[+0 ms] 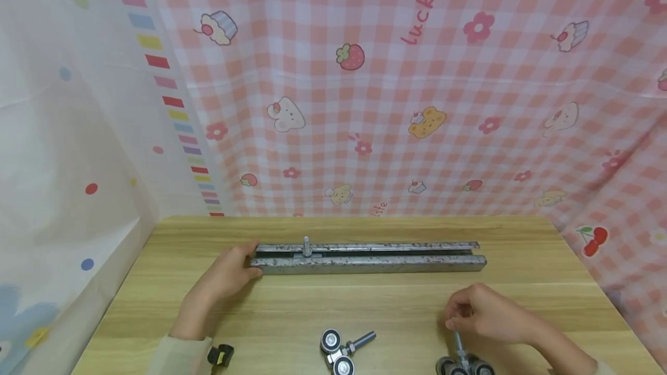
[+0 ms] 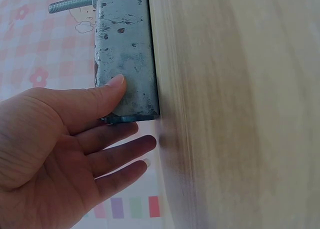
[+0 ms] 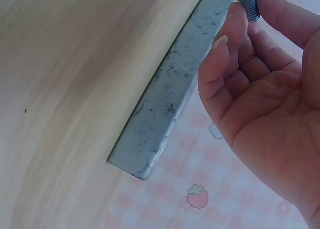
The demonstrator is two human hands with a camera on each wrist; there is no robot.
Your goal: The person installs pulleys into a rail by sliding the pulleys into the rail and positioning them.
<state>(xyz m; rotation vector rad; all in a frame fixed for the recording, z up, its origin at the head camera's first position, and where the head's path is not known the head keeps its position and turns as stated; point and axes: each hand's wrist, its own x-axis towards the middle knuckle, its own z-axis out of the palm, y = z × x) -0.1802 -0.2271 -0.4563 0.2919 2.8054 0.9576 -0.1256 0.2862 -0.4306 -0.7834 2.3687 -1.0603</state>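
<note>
A grey, scuffed metal channel rail (image 1: 375, 266) lies across the table, its slot facing up. Inside the slot near the left end sits a piece with an upright threaded bolt (image 1: 307, 246). My left hand (image 1: 231, 271) grips the rail's left end; its thumb (image 2: 112, 91) presses the front face. With thumb and fingertips, my right hand (image 1: 487, 314) pinches the threaded bolt (image 3: 247, 5) of a roller trolley (image 1: 464, 366) at the bottom edge of the head view. Part of that trolley is cut off, and the right wrist view shows only its bolt end.
A second roller trolley (image 1: 337, 353) with a bolt lies at the front middle of the wooden table (image 1: 396, 305). A small black and yellow piece (image 1: 221, 355) is beside the left sleeve. A pink checked cloth (image 1: 385, 85) hangs behind the table.
</note>
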